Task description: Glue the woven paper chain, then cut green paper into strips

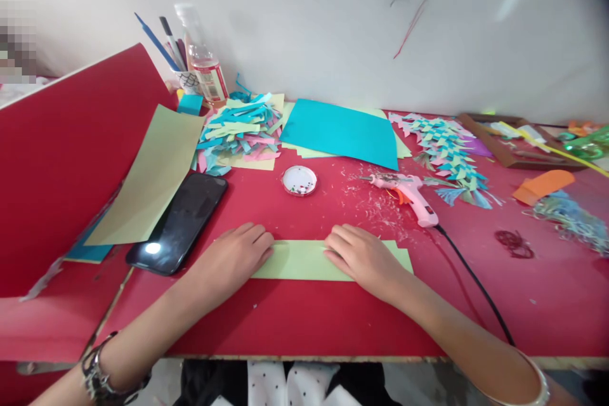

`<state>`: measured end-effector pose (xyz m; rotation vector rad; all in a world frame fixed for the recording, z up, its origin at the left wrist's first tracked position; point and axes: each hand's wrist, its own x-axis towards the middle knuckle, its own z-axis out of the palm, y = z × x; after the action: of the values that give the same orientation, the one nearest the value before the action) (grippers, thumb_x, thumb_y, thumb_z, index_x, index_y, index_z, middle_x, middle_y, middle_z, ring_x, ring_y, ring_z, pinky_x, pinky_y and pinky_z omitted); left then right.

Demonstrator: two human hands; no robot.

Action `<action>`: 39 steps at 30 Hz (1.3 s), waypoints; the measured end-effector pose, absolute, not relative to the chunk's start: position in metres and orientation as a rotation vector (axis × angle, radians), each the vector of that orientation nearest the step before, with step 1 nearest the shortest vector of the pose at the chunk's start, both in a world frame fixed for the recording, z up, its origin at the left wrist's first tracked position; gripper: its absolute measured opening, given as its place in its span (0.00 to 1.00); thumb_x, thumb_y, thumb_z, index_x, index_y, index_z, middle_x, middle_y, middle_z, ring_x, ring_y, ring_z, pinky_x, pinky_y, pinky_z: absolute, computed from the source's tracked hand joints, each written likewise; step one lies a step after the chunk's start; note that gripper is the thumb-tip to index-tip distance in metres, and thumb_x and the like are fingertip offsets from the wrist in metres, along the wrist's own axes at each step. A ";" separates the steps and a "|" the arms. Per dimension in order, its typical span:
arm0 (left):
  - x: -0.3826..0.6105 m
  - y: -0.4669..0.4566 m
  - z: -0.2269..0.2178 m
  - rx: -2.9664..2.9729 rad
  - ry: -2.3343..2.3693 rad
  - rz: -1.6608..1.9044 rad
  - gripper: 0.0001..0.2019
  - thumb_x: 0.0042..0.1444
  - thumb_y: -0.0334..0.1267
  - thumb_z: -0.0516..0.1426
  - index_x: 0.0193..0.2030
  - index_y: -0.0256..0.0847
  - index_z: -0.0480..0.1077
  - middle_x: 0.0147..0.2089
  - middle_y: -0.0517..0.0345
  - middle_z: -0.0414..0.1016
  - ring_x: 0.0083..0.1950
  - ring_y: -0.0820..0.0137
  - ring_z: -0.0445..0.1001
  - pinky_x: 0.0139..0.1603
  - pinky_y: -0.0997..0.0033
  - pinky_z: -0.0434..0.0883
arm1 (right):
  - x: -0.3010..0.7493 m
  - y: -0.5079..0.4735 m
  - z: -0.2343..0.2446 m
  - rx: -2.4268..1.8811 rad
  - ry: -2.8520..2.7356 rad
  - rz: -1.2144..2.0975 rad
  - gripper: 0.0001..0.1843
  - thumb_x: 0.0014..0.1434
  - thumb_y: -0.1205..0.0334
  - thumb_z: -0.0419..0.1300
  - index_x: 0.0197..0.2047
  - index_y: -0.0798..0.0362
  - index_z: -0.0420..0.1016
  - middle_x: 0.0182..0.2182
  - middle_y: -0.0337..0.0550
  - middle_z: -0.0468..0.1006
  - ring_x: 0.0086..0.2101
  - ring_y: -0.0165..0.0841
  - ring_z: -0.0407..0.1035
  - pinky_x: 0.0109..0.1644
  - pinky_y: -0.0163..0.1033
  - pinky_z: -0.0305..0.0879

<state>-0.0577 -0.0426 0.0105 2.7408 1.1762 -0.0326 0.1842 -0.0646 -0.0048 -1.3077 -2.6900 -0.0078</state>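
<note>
A light green sheet of paper (297,260), folded into a long strip, lies in front of me near the table's front edge. My left hand (245,250) rests on its left end, fingers curled together over the far edge. Over its right part lies my right hand (356,257), fingers bent and close together on the paper. Both thumbs are on the near side, and the fingertips are partly hidden. Just beyond the strip sits a small white lid (299,181) with tiny dark bits in it. A pink glue gun (409,193) lies past my right hand.
Left of me are a black phone (190,222), a tan sheet (152,171) and a propped red board (71,152). Cut paper strips (240,133), a blue sheet (342,133), a bottle (204,63) and a woven paper piece (442,149) stand behind. The gun's black cord (476,282) crosses the right side.
</note>
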 end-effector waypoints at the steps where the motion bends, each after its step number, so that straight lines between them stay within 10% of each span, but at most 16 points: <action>1: -0.058 -0.043 0.009 2.709 1.193 -0.013 0.11 0.62 0.35 0.43 0.34 0.37 0.64 0.34 0.55 0.67 0.36 0.68 0.67 0.36 0.70 0.63 | 0.184 -0.065 -0.006 -1.317 -2.668 0.008 0.09 0.59 0.65 0.50 0.29 0.55 0.66 0.27 0.41 0.68 0.29 0.31 0.62 0.33 0.35 0.55; 12: -0.055 -0.051 0.011 2.779 1.391 -0.083 0.10 0.60 0.33 0.44 0.35 0.37 0.65 0.33 0.54 0.67 0.34 0.65 0.68 0.35 0.66 0.65 | 0.187 -0.058 -0.013 -1.353 -2.539 0.092 0.11 0.60 0.63 0.48 0.28 0.54 0.65 0.24 0.39 0.69 0.27 0.28 0.64 0.29 0.33 0.53; 16: -0.046 -0.063 0.011 2.861 1.303 -0.020 0.15 0.59 0.27 0.44 0.48 0.39 0.65 0.49 0.49 0.67 0.48 0.62 0.66 0.46 0.62 0.64 | 0.187 -0.057 -0.016 -1.337 -2.523 0.076 0.11 0.60 0.63 0.48 0.27 0.54 0.65 0.24 0.39 0.68 0.27 0.28 0.63 0.30 0.33 0.54; 24: -0.035 -0.083 0.000 2.814 0.782 0.002 0.29 0.59 0.53 0.40 0.64 0.44 0.42 0.67 0.56 0.43 0.66 0.62 0.42 0.62 0.53 0.41 | 0.186 -0.058 -0.014 -1.356 -2.509 0.108 0.10 0.60 0.64 0.50 0.28 0.55 0.65 0.25 0.39 0.69 0.28 0.29 0.64 0.31 0.32 0.55; 39: -0.036 -0.084 0.000 2.737 0.823 -0.015 0.32 0.56 0.58 0.41 0.64 0.49 0.40 0.68 0.58 0.38 0.67 0.59 0.40 0.62 0.47 0.34 | 0.186 -0.053 -0.014 -1.424 -2.465 0.187 0.07 0.58 0.63 0.52 0.29 0.54 0.65 0.24 0.37 0.71 0.26 0.28 0.66 0.28 0.32 0.52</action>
<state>-0.0358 -0.0840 0.0003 2.7372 0.8234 -0.0151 0.1855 -0.0534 -0.0136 -1.4242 -2.4653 0.1874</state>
